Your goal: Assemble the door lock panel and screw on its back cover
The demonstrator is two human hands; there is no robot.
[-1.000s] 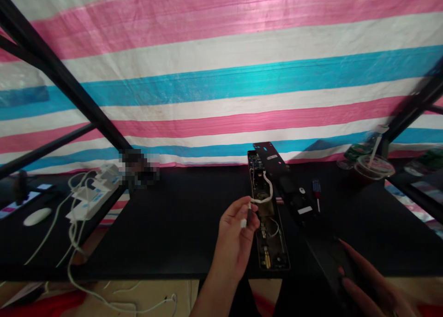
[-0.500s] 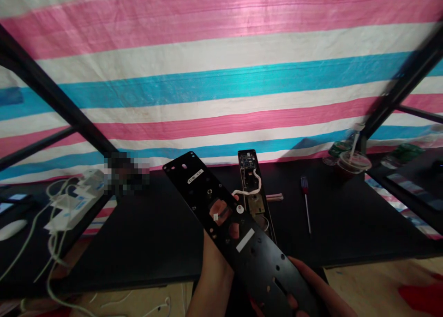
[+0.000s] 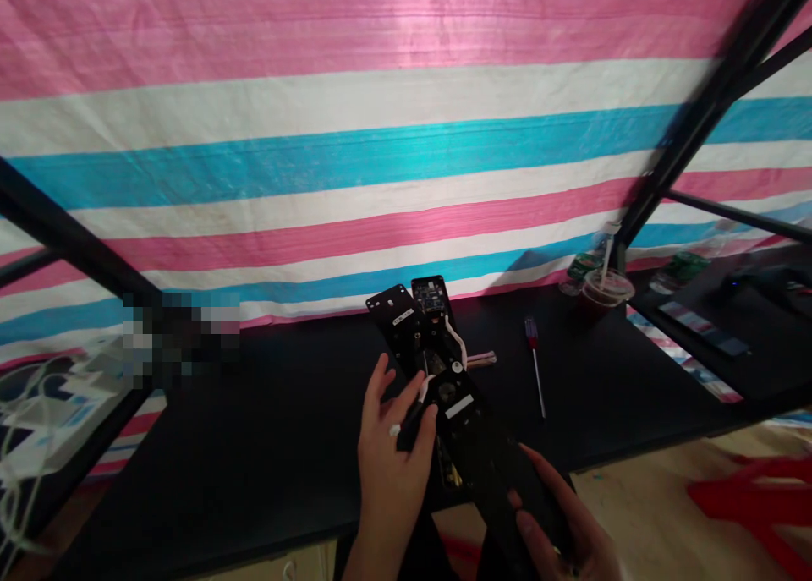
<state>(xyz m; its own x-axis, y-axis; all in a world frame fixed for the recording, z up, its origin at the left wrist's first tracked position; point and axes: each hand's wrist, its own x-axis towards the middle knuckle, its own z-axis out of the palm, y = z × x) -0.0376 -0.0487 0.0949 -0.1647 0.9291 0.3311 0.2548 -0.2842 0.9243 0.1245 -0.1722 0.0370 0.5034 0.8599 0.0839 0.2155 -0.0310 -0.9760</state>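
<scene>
My right hand (image 3: 574, 522) grips the near end of a long black panel (image 3: 482, 450) with holes and white labels. The panel slants over an open black housing (image 3: 437, 278) on the table, hiding much of it. A green circuit board (image 3: 430, 297) shows at the housing's far end, and a white cable (image 3: 458, 337) curves out beside it. My left hand (image 3: 394, 458) is at the panel's left edge, thumb and fingers closed around a short black cable (image 3: 414, 422) with a white connector at its end. The cable runs up toward an opening in the panel.
A screwdriver (image 3: 536, 365) lies to the right on the black table (image 3: 272, 429), and a small pinkish bundle (image 3: 480, 359) lies by the housing. Farther right stand a lidded cup (image 3: 607, 289) and a plastic bottle (image 3: 578, 268). White cords (image 3: 25, 446) and a black frame bar (image 3: 691, 133) flank the space.
The panel has come down over the housing and turned closer to its line. My left hand has come out from behind the panel and now holds the black cable. The view has shifted right.
</scene>
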